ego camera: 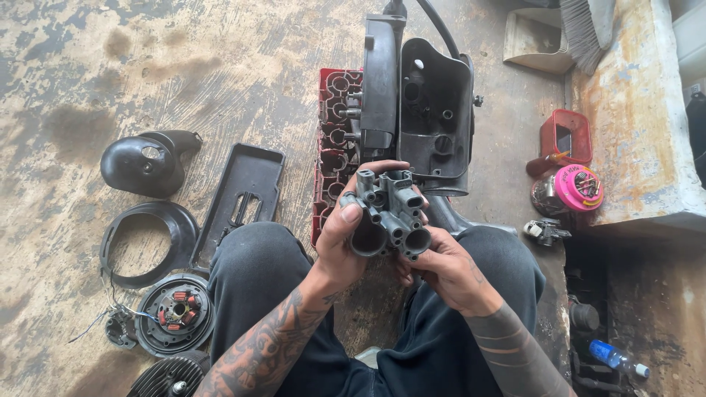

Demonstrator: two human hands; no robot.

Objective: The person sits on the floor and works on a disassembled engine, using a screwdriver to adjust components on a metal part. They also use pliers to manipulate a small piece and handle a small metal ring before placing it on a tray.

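Both my hands hold a grey cast-metal pump block with several round ports, just above my knees. My left hand wraps its left side, thumb on top near one port. Cupping the block from below and the right is my right hand. Right behind the block stands a black plastic machine housing, opened up, next to a red ribbed part.
On the stained concrete floor at left lie a black domed cover, a black ring, a flat black panel and a stator with copper coils. At right: a red container, a pink round lid, a blue bottle.
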